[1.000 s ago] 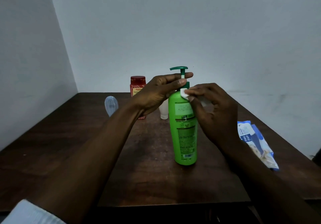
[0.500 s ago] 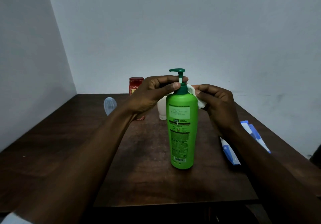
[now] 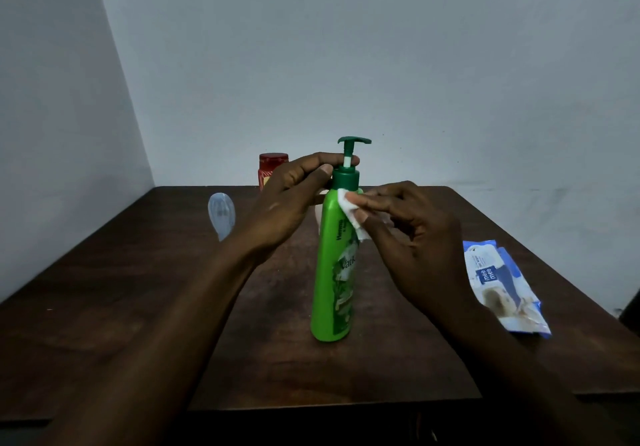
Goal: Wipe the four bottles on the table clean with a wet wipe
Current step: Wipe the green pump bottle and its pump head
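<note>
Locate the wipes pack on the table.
Head view: the wipes pack lies flat on the right side of the table, just right of the right hand, which holds a wet wipe against the green pump bottle.

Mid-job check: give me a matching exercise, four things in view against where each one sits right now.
Things
1. green pump bottle
2. red-lidded bottle
3. pale blue bottle
4. pack of wipes

Places
A. lying flat near the right edge of the table
B. at the far end, partly hidden behind the left hand
C. upright in the middle, neck gripped by the left hand, with the right hand pressing a wet wipe on it
D. standing alone, left of the left forearm

Pairs: 1-C, 2-B, 3-D, 4-A
</note>
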Demonstrator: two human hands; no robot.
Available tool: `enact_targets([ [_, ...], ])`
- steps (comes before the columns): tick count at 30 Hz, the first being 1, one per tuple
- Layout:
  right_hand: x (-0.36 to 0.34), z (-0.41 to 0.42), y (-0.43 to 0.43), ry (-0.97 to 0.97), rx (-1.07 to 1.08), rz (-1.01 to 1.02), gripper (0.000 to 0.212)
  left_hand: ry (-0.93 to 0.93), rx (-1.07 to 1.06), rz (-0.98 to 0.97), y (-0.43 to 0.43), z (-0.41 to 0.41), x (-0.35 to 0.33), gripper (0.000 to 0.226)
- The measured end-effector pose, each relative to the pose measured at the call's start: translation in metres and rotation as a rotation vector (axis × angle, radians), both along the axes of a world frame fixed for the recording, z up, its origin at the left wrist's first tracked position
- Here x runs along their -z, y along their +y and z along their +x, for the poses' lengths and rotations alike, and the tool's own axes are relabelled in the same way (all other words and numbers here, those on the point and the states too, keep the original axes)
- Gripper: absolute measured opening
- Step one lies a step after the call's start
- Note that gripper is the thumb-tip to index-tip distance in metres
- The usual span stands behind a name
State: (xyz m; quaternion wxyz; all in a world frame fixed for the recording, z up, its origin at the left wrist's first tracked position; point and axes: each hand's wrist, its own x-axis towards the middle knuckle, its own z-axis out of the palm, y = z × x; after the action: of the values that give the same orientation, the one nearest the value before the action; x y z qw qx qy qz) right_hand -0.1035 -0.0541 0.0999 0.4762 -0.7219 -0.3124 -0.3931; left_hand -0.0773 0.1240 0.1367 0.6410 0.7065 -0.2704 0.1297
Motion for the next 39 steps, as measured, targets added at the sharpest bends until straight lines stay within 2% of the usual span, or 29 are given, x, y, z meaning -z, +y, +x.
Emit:
enact_targets([
  [6, 0.001, 0.003, 0.007, -0.084, 0.093, -0.002, 0.022, 0.058, 0.003, 0.005, 0.007, -0.009, -0.002, 0.033],
  [11, 0.001, 0.011, 0.007, -0.052, 0.102, 0.052, 0.017, 0.093, 0.040, 0.014, 0.014, -0.012, -0.001, 0.028],
  [14, -0.001, 0.019, 0.005, 0.015, 0.133, 0.080, 0.017, 0.079, 0.067, 0.036, 0.016, -0.014, 0.001, 0.034],
  [21, -0.011, 0.026, 0.002, 0.039, 0.181, -0.065, 0.026, 0.110, 0.065, 0.060, 0.019, -0.016, 0.000, 0.040],
  [24, -0.012, 0.021, 0.002, 0.014, 0.216, -0.101, 0.026, 0.058, -0.058, 0.009, 0.013, -0.023, 0.008, 0.036],
  [27, -0.012, 0.016, 0.003, -0.019, 0.252, -0.125, 0.025, -0.059, -0.234, 0.047, 0.008, -0.030, 0.024, 0.026],
  [30, -0.013, 0.012, 0.005, -0.017, 0.259, -0.118, 0.024, -0.085, -0.338, 0.076, 0.005, -0.039, 0.035, 0.042],
  [33, -0.013, 0.004, 0.007, 0.048, 0.220, -0.025, 0.019, -0.146, -0.391, 0.097, 0.001, -0.044, 0.043, 0.053],
  [37, -0.015, -0.008, 0.017, 0.084, 0.137, 0.161, 0.015, -0.158, -0.410, 0.089, -0.002, -0.044, 0.047, 0.048],
  [39, -0.016, -0.012, 0.024, 0.029, 0.123, 0.171, 0.016, -0.173, -0.425, 0.103, -0.002, -0.044, 0.048, 0.045],
])
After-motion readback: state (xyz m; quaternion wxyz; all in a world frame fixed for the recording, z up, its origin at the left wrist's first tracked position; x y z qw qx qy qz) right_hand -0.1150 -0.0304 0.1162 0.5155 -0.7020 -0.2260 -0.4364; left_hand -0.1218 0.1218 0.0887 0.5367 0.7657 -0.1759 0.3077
